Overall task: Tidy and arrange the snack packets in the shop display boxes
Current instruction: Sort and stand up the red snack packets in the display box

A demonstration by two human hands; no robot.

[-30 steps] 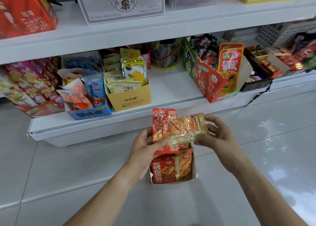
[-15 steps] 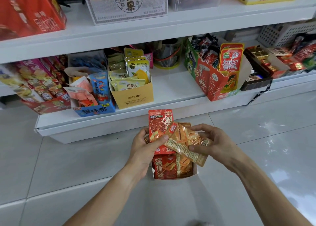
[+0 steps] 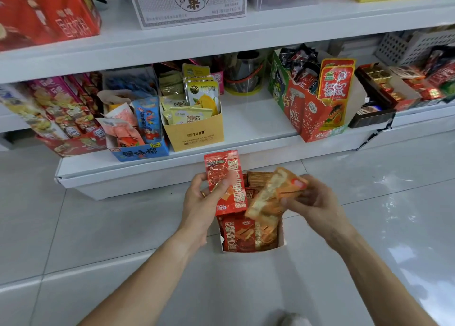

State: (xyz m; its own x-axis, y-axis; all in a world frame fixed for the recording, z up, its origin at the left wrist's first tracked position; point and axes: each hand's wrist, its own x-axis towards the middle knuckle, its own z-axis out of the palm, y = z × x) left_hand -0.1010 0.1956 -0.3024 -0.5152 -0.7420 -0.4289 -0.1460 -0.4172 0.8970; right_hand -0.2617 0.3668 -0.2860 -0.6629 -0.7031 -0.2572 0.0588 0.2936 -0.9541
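Note:
A small white display box [image 3: 282,237] stands on the floor tiles, packed with red and orange snack packets [image 3: 243,234]. Above it my left hand [image 3: 200,202] pinches a red snack packet [image 3: 225,180] upright between thumb and fingers. My right hand [image 3: 314,202] grips an orange packet [image 3: 273,195], tilted with its lower end down among the packets in the box.
The low white shelf [image 3: 248,118] behind holds a yellow box of packets [image 3: 197,134], a blue box [image 3: 138,150], a red-green box [image 3: 307,116] and trays to the right. There is a bare gap on the shelf between the yellow and red-green boxes.
The orange packet has left the red packet, swung from level to steeply tilted, and my right hand has lowered its end into the box. The left hand keeps the red packet up.

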